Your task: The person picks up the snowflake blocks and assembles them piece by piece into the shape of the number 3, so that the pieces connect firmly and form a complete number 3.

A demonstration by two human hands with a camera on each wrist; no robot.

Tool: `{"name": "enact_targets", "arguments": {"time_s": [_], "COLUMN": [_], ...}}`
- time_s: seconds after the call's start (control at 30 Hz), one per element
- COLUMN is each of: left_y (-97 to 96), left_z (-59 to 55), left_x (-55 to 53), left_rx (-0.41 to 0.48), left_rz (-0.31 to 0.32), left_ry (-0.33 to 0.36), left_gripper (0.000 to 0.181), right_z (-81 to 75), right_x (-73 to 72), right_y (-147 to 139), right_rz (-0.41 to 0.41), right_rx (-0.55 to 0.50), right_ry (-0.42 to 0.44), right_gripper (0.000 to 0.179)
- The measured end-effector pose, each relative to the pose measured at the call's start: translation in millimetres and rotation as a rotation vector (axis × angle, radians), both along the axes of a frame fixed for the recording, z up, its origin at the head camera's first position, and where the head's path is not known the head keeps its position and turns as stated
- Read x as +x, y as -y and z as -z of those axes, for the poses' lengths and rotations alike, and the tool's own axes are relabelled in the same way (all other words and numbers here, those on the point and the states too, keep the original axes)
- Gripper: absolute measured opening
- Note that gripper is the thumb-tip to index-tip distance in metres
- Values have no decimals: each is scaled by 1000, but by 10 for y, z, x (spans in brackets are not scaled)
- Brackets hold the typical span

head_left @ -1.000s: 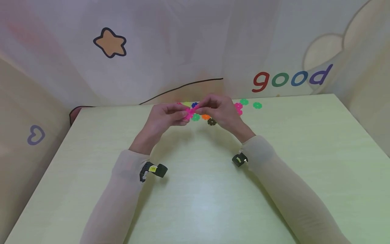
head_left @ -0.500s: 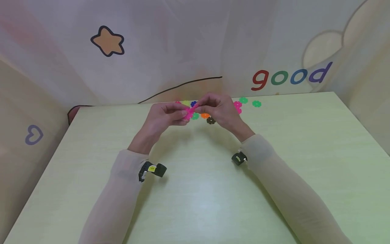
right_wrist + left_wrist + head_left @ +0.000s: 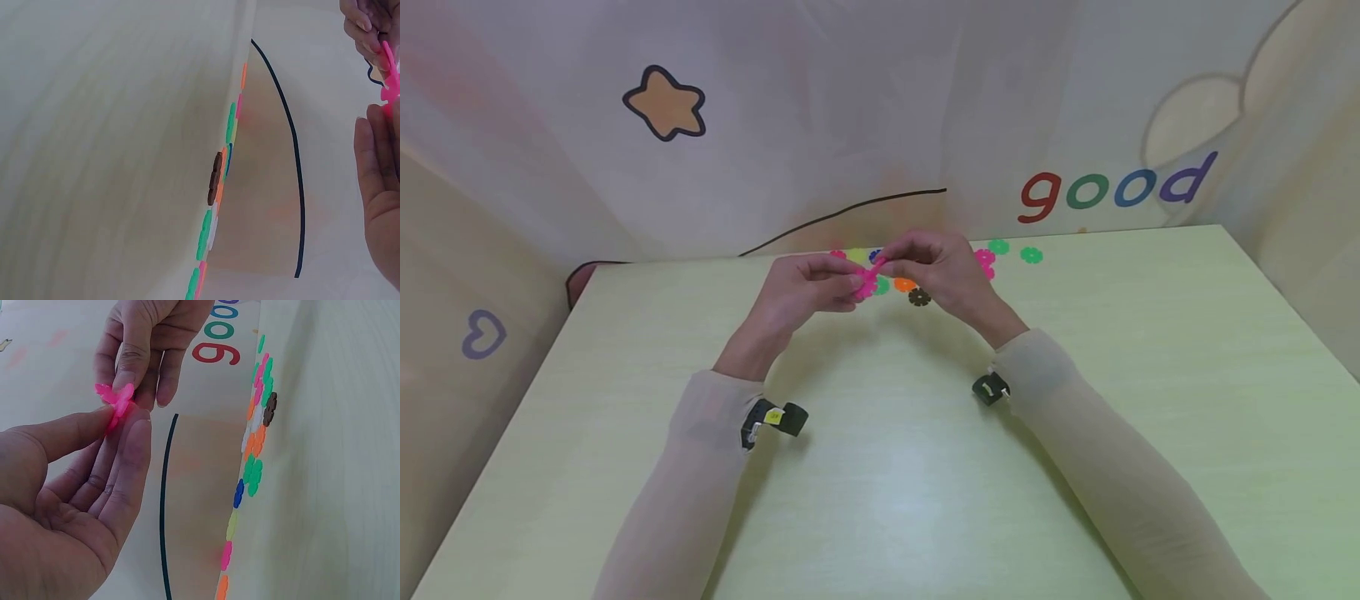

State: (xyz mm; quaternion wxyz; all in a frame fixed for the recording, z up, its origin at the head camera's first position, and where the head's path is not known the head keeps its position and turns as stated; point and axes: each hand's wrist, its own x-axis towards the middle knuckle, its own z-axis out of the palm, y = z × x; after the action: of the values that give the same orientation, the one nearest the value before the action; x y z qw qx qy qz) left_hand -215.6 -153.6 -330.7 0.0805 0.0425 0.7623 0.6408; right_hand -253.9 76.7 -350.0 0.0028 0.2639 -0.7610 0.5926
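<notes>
Two pink snowflake discs meet at an angle between my hands, close over the far part of the table. In the head view my left hand [image 3: 801,292] pinches the lower pink disc [image 3: 867,288] between thumb and fingers. From the other side, thumb and forefinger of my right hand [image 3: 951,275] pinch the upper pink disc [image 3: 876,268]. The left wrist view has the joined pink discs [image 3: 119,401] at the fingertips of both hands, their edges crossing. Fingers cover part of each disc. At the right wrist view's edge, the pink pieces [image 3: 390,87] are partly cut off.
Several loose snowflake discs lie along the table's far edge: a brown disc [image 3: 919,297], an orange disc [image 3: 905,285], a green disc [image 3: 1032,255], and pink discs [image 3: 986,265] beside my right hand. A printed curtain [image 3: 865,125] hangs right behind the table [image 3: 880,483].
The lower pink disc has turned slightly in my left fingers, showing more of its face, and the upper one tilts a little more. Both hands stay almost in place.
</notes>
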Motion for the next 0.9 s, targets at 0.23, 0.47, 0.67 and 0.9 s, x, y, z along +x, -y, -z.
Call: {"name": "enact_targets", "arguments": {"time_s": [0.23, 0.47, 0.67, 0.9], "left_y": [26, 46, 66, 141], "left_z": [21, 18, 20, 14], "left_x": [4, 8, 3, -12], "left_rx": [-2, -18, -12, 4], "left_rz": [3, -5, -5, -38], "left_ry": [-15, -13, -10, -22], "left_gripper": [24, 25, 26, 27], "right_z": [-3, -3, -14, -39], "right_x": [-4, -16, -41, -127], "right_y": [23, 41, 31, 14], "right_rz": [0, -17, -19, 22], "right_rx": [21, 10, 6, 88], "right_ry": [-10, -20, -32, -55], "right_gripper": [16, 18, 22, 24]}}
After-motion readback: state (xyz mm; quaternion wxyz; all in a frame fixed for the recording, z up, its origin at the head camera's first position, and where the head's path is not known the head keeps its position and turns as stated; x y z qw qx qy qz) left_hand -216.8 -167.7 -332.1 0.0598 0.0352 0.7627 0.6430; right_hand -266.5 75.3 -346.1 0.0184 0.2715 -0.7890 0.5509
